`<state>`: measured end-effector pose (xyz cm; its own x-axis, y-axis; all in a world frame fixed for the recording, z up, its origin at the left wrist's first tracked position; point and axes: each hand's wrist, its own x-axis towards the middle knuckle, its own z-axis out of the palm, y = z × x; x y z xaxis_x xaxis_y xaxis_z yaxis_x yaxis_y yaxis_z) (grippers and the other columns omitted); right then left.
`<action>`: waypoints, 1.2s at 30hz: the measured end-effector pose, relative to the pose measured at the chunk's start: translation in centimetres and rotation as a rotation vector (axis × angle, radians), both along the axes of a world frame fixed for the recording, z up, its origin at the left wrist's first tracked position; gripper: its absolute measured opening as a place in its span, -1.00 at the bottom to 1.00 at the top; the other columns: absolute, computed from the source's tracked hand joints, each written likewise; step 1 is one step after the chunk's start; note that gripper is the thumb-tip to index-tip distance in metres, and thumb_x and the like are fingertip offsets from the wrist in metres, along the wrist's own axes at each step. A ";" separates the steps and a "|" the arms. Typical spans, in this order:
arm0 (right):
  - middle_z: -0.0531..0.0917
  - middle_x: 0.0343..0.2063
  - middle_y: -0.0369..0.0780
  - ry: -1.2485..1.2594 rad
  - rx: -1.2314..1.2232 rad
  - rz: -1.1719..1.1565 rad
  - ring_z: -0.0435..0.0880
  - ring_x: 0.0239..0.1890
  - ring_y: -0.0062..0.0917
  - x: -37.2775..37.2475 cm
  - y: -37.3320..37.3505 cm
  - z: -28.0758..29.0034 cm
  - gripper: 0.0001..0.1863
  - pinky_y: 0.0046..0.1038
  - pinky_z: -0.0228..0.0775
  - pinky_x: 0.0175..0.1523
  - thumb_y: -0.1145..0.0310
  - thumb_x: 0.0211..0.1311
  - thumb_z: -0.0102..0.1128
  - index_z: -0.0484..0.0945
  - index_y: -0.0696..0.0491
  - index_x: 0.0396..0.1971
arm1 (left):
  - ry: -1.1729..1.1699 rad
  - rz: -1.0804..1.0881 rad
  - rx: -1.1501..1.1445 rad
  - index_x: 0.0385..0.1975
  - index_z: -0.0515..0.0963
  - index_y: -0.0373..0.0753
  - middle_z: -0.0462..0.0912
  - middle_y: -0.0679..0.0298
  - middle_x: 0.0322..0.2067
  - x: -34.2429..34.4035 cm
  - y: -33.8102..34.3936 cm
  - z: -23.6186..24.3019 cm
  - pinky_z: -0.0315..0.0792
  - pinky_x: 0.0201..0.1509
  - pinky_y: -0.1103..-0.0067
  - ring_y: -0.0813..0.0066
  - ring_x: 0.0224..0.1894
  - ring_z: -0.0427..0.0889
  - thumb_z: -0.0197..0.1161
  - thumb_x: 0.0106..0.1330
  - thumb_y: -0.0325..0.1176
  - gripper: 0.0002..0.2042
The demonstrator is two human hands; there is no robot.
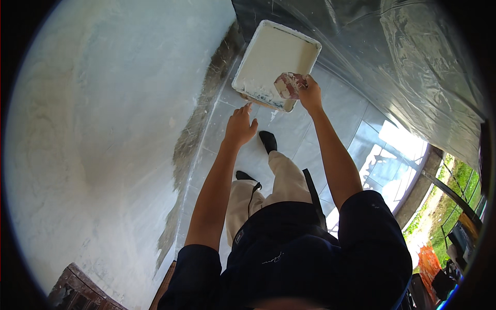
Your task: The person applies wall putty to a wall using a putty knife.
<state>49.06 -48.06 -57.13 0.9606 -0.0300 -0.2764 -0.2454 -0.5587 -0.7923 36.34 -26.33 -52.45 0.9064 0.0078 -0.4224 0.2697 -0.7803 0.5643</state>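
The right hand [310, 95] pinches the scraper [287, 86], which lies left of these fingers. If this pinch loosens, it could drop into the paste [283, 50]. The left hand [239, 127], thumb spread, is near the tray [261, 96]; whether its fingertips touch, I cannot tell.

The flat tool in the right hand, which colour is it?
The flat tool is reddish brown, smeared with off-white; the head view shows it best.
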 end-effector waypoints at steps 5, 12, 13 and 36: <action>0.66 -0.21 0.06 0.122 -0.181 0.077 0.62 -0.09 -0.01 -1.1 -1.2 -1.7 -0.73 -0.20 0.45 0.00 0.46 0.12 0.06 0.51 0.17 -0.15 | 0.102 -0.060 0.000 0.25 0.23 -0.36 0.54 0.00 0.03 -0.9 -0.6 -1.2 0.34 0.22 0.30 0.03 0.11 0.46 0.20 0.23 -0.36 -0.42; 0.65 -0.26 0.12 0.261 -0.270 -0.090 0.62 -0.12 0.04 -3.4 -0.9 -1.3 -0.74 -0.13 0.44 -0.03 0.45 0.10 0.04 0.46 0.20 -0.18 | 0.150 -0.094 -0.047 0.25 0.22 -0.38 0.54 -0.02 0.04 -2.1 -0.2 -4.4 0.34 0.22 0.29 0.02 0.11 0.46 0.19 0.23 -0.36 -0.42; 0.65 -0.27 0.15 0.282 -0.291 -0.099 0.63 -0.14 0.05 -3.6 -0.7 -1.1 -0.71 -0.12 0.47 -0.03 0.37 0.11 0.12 0.45 0.23 -0.21 | 0.156 -0.096 -0.062 0.25 0.23 -0.38 0.54 -0.03 0.04 -1.9 -0.1 -4.8 0.34 0.22 0.29 0.02 0.11 0.47 0.19 0.23 -0.36 -0.42; 0.62 -0.29 0.23 0.374 -0.595 -0.139 0.64 -0.16 0.09 -2.8 3.9 -3.7 -0.57 -0.11 0.52 -0.03 0.45 0.00 0.22 0.30 0.37 -0.18 | 0.169 0.006 -0.293 0.25 0.21 -0.41 0.52 -0.03 0.04 -1.4 0.9 -11.5 0.33 0.23 0.31 0.00 0.11 0.47 0.17 0.25 -0.35 -0.43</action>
<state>46.29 -44.18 -60.81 0.7808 -0.3937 -0.4851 -0.5417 -0.8135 -0.2117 34.95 -25.38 -63.99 0.8236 -0.1313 -0.5517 0.3826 -0.5894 0.7115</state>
